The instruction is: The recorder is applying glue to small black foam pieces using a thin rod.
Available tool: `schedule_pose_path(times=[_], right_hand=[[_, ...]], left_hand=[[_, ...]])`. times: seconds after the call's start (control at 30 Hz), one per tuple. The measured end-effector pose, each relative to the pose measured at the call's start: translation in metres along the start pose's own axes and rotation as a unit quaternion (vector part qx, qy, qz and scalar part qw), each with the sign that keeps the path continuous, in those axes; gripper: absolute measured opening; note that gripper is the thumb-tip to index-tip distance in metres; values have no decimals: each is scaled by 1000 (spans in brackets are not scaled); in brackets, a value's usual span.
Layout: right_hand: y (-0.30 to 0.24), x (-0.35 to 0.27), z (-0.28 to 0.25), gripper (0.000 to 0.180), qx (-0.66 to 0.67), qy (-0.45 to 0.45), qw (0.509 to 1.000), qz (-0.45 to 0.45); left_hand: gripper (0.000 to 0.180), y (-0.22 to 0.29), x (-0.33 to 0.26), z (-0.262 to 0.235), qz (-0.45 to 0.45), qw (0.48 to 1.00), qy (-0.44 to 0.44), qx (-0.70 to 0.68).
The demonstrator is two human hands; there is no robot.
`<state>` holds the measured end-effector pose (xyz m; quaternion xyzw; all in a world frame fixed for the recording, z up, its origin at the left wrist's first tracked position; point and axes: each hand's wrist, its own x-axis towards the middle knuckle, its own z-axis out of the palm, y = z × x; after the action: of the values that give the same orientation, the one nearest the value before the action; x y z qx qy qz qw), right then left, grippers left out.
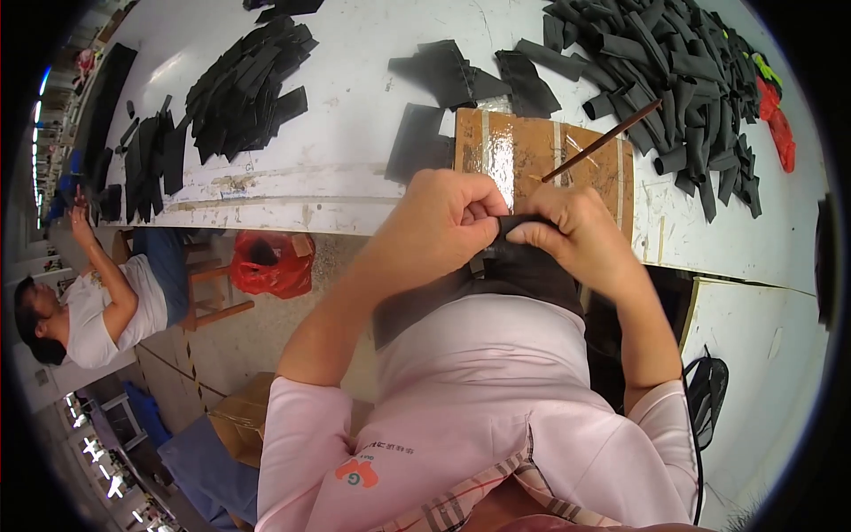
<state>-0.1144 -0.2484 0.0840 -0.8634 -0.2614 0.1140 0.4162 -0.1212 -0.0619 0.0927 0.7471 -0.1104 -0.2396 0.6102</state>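
Note:
A small black fabric piece (511, 223) is held between my two hands, close to my lap at the table's front edge. My left hand (450, 215) is closed, its thumb and index finger pinching the left end. On the other end, the thumb and curled fingers of my right hand (576, 229) press together. A thin brown stick (603, 140) slants up and right from beside my right knuckles; whether that hand touches it I cannot tell. Beyond my hands lies a taped cardboard sheet (612, 173), with flat black pieces (415, 142) to its left.
A big heap of black rolled fabric tubes (687, 89) covers the table's right side, beside a red plastic bag (776, 129). Stacked flat black pieces (244, 93) lie at left. Another person (115, 297) sits at far left, near a red bag (273, 263) below the table.

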Motion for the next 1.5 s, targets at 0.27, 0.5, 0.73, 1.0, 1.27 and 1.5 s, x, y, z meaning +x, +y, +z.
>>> schedule_pose_path(times=[0.27,0.5,0.73,1.0,1.27,1.5], right_hand=[[-12,-25,20,19,46,246,967,-52],[-1,-14,38,10,-58,254,962,-77],[8,-5,49,7,52,262,964,0],[14,-4,43,10,649,15,735,196],[21,3,56,24,584,-1,803,117],[10,6,52,32,602,8,790,112]], left_hand=[[7,-20,-5,58,95,954,256,-122],[10,-34,4,69,229,860,407,205],[21,-40,1,33,-16,869,142,-473],[20,-48,-1,39,59,926,243,-282],[14,-52,-7,39,152,907,363,-149],[29,-43,-16,28,133,864,86,-478]])
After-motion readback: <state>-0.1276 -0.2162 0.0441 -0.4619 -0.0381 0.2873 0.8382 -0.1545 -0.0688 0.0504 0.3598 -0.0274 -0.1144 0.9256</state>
